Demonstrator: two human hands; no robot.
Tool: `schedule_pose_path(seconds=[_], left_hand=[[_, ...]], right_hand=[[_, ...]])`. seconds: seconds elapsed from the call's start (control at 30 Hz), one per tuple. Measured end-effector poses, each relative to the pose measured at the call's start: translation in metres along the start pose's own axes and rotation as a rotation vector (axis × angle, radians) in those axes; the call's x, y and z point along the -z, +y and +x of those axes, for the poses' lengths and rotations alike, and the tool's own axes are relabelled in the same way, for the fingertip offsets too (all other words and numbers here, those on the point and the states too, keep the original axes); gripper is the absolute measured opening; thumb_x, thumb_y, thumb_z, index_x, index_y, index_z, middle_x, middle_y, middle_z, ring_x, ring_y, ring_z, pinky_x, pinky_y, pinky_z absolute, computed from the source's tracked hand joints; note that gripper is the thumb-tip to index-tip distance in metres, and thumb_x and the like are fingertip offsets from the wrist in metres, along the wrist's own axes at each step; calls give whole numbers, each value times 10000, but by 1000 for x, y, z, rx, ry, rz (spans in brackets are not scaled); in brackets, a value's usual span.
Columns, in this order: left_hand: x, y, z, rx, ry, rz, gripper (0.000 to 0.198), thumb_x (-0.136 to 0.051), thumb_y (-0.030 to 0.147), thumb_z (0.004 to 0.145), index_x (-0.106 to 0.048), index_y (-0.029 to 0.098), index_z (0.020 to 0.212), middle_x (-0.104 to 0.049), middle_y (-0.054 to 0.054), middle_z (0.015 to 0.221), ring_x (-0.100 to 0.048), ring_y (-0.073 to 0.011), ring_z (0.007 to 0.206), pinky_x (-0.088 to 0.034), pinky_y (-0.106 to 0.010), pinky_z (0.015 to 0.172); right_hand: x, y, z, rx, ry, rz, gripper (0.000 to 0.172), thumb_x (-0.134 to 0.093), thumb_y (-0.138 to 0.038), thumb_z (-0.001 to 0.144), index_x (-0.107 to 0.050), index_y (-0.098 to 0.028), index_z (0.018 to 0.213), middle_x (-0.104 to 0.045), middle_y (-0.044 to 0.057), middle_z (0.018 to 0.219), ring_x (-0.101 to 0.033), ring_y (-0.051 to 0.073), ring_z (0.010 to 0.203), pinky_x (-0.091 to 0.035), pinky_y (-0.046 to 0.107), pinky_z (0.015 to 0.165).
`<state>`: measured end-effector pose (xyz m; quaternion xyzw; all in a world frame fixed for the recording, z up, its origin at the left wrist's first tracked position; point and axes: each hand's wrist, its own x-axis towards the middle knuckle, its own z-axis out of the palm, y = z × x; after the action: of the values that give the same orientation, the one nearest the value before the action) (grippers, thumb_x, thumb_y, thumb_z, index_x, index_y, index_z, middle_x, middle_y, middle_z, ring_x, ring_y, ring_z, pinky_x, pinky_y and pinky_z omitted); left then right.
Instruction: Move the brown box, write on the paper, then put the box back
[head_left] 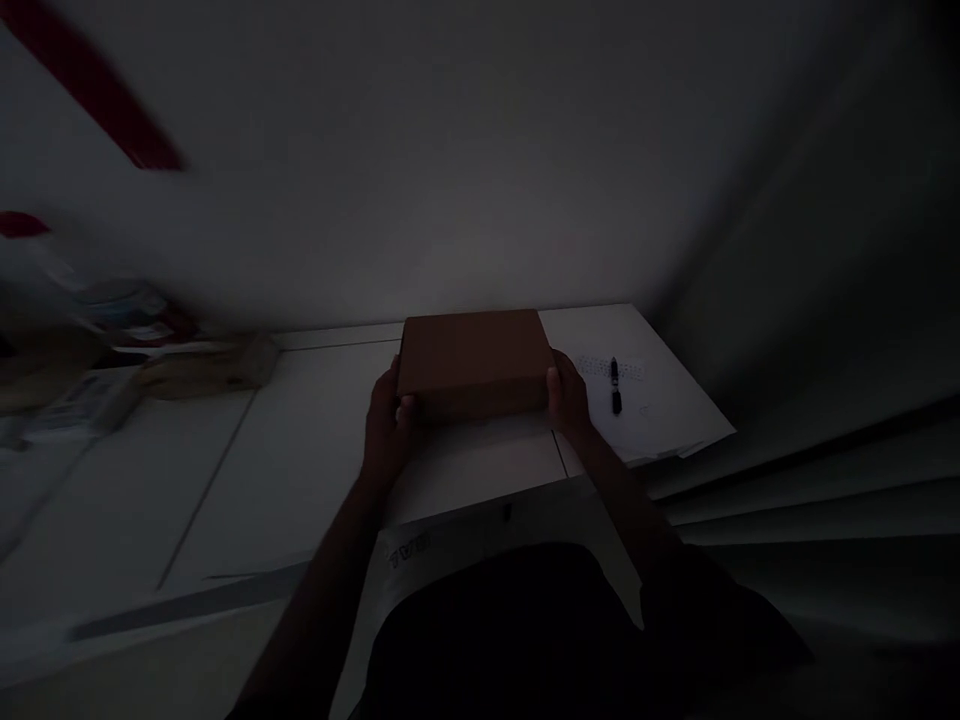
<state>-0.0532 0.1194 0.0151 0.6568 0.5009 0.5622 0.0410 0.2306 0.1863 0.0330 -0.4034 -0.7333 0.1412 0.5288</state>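
left grip: our left hand [388, 420] is closed on the near left end of the cardboard box [474, 362], thumb up its side.
right grip: our right hand [568, 400] clasps the opposite end; we judge the two-sided hold keeps the box level.
box: closed, flat, on the white table [285, 460] near the far wall.
right of box: black pen [615, 386] on loose paper [660, 400], just beside our right hand.
far left: blurred clutter, too dim to tell.
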Motion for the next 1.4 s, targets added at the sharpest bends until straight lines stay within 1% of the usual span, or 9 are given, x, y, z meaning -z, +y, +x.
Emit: schedule_pose_path(seconds=[0.13,0.23,0.4,0.53,0.63,0.87,1.07,1.3,1.4], left_hand=[[-2,1,-1,9,-17,3,602,-391,457,1035,-329,174,1563,-408,-155,1503,-411,-254,1384,-357,-395,1135],[-3,2,-1,115,-49,0,728,-397,569,998,-288,138,1575,-389,-196,1508,-414,-308,1384,-369,-459,1126],[-6,4,0,254,-121,17,1009,-496,653,913,-13,115,1616,-454,-246,1439,-573,-354,1195,-480,-520,986],[2,8,2,214,-76,22,987,-565,604,898,-65,147,1616,-378,-227,1506,-500,-358,1294,-461,-502,1029],[16,10,2,145,-15,50,946,-623,568,878,-158,166,1598,-334,-201,1540,-438,-354,1355,-433,-480,1075],[64,13,-4,130,121,135,848,-659,540,849,-319,136,1512,-407,-197,1474,-444,-357,1335,-400,-480,1106],[106,14,-15,167,211,248,785,-648,492,849,-351,153,1492,-435,-184,1444,-480,-345,1296,-419,-481,1076],[150,12,-35,236,264,306,772,-641,477,849,-330,171,1486,-448,-181,1433,-528,-339,1234,-473,-479,1002],[164,12,-45,236,298,333,745,-644,460,855,-346,173,1474,-446,-180,1437,-508,-336,1266,-450,-471,1037]], right_hand=[[-1,3,-1,8,2,15,511,-289,-540,1047,-568,-187,1289,-610,128,1242,-602,240,1141,-524,373,900],[-1,4,0,-5,3,16,533,-296,-551,1041,-579,-182,1301,-611,130,1253,-603,241,1145,-530,369,892],[-1,2,2,6,12,0,565,-285,-562,1038,-593,-163,1294,-622,141,1243,-611,248,1135,-525,383,906],[-4,-4,3,-8,-26,-6,563,-291,-559,1040,-607,-153,1267,-634,134,1229,-617,252,1134,-521,387,914],[-9,-15,5,-11,-97,28,550,-293,-547,1044,-585,-168,1315,-629,121,1248,-614,245,1150,-522,377,917],[-38,-53,21,66,-214,151,533,-293,-523,1053,-532,-179,1382,-582,96,1335,-565,218,1238,-490,350,1004],[-69,-86,32,102,-303,191,564,-262,-578,1040,-586,-169,1256,-625,113,1232,-603,229,1144,-505,350,934],[-109,-114,38,134,-429,251,626,-235,-617,1026,-526,-173,1359,-572,114,1332,-560,243,1215,-480,375,997],[-125,-122,37,135,-473,273,651,-234,-630,1013,-530,-153,1342,-582,118,1311,-560,250,1206,-467,387,1014]])
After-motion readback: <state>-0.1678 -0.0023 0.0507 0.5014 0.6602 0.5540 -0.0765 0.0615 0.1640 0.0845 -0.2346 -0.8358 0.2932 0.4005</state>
